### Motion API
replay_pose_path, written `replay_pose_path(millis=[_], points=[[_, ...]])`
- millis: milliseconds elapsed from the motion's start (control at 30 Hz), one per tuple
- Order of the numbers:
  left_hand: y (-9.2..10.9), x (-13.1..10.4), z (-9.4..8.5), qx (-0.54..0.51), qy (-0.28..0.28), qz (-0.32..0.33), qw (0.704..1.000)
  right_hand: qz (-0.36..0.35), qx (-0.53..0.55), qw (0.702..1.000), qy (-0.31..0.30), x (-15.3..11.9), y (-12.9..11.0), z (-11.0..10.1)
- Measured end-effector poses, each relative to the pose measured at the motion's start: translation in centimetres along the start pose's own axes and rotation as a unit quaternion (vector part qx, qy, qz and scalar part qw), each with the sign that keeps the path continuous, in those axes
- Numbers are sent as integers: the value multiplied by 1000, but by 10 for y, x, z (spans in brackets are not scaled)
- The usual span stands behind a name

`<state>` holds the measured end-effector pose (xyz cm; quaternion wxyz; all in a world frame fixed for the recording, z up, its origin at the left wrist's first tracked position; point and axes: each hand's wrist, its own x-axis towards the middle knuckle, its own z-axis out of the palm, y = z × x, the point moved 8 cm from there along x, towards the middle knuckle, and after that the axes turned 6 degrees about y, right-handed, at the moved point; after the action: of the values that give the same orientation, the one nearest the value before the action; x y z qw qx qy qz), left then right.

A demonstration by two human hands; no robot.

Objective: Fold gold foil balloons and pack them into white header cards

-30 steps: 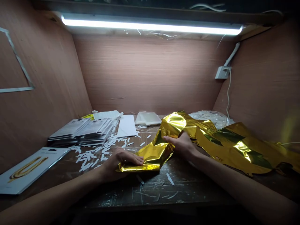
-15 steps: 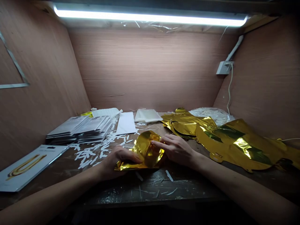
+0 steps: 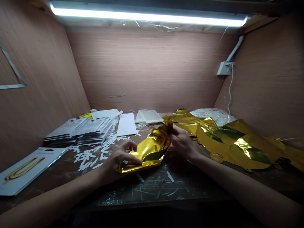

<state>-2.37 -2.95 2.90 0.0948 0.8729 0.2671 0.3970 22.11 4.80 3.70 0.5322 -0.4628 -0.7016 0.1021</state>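
Observation:
A gold foil balloon [image 3: 149,150], flat and partly folded, lies on the dark table in front of me. My left hand [image 3: 120,157] holds its left end down, the thumb along the foil and the index finger curled above it. At the right end, my right hand [image 3: 182,139] is closed on a bunched, raised part of the foil, which is blurred by motion. The fingertips there are partly hidden behind the crumpled gold.
More flat gold foil balloons [image 3: 239,144] spread over the right side. Stacked printed cards [image 3: 92,131], scattered white strips [image 3: 89,156] and a pack picturing a gold U [image 3: 28,171] lie left. White card [image 3: 126,124], clear bags [image 3: 148,116] and crumpled plastic [image 3: 211,114] sit toward the back.
My right hand has gone from pointing at the middle of the foil to gripping and lifting its far right part. My left hand stays at the left end, its index finger now raised and curled.

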Motion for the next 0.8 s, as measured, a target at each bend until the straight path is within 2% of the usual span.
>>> replay_pose_path(millis=[100,200,300,433,600,800], points=[[-6,0,2,-8,-10,-26,1000,206,91,974,-11,0,40,10],[-8,-1,7,-18,-42,-45,998,303,140,941,-60,-9,58,24],[-4,0,7,-17,-55,-46,997,301,115,941,-105,-12,59,32],[1,5,7,-35,-59,-20,997,279,51,950,-128,-10,58,32],[7,9,9,-97,-68,34,992,297,86,944,-117,-11,54,31],[7,8,13,-118,-82,38,989,304,100,937,-142,-14,45,34]])
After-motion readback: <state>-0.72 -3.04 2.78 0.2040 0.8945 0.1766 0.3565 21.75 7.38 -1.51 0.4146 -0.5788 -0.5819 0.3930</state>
